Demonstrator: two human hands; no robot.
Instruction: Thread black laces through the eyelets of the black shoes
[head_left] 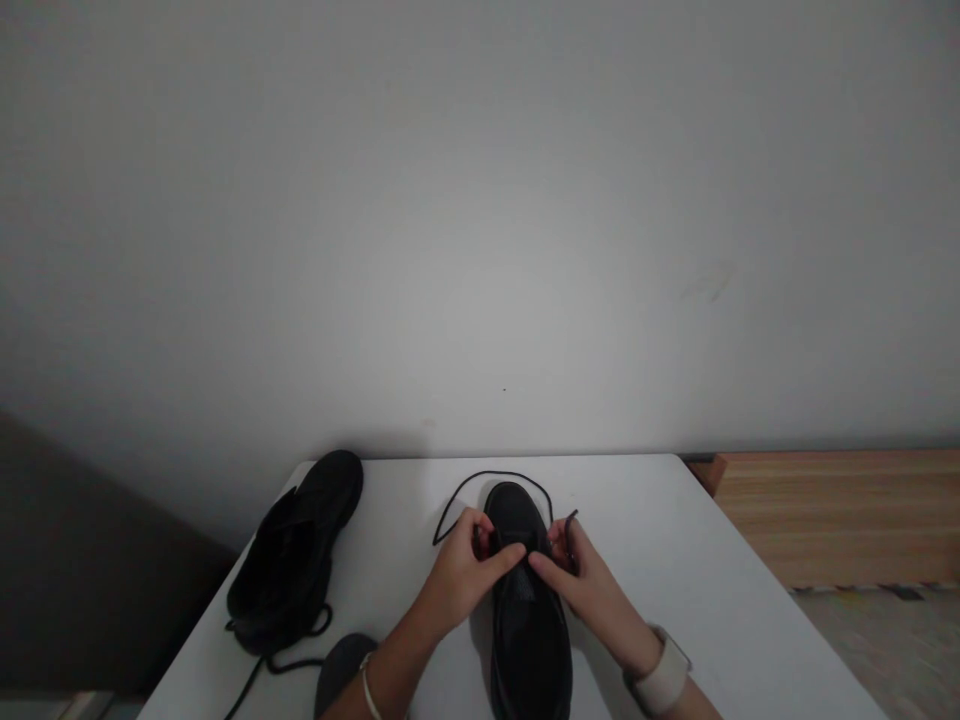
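Note:
A black shoe lies on the white table, toe pointing away from me. Both hands rest on its upper near the toe. My left hand is closed, thumb and fingers pinching the black shoelace at the shoe's left side. My right hand is closed too, pinching the lace at the right side, with the lace end sticking up above its fingers. The lace loops out around the toe. A bracelet is on my left wrist and a light band on my right wrist.
A second black shoe lies at the table's left edge, its loose lace trailing toward me. A small dark round object sits near my left forearm. A wooden surface stands to the right. A plain wall is behind the table.

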